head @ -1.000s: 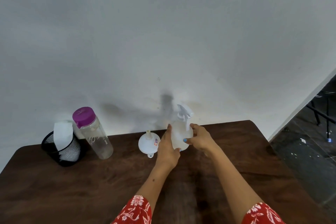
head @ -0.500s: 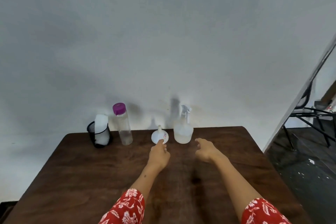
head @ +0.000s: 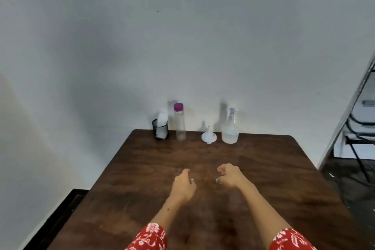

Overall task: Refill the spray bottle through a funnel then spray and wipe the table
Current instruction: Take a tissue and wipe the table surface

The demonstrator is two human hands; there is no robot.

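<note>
Both hands hover empty over mid-table, left hand [head: 183, 185] and right hand [head: 230, 175] loosely curled. Spray bottle [head: 230, 129] stands upright at the far edge, ahead of the right hand, which looks nearer; funnel [head: 209, 137] sits just left of it.

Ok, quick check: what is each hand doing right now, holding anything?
Left hand: open, fingers loosely curled, holding nothing.
Right hand: open, fingers loosely curled, holding nothing.
</note>
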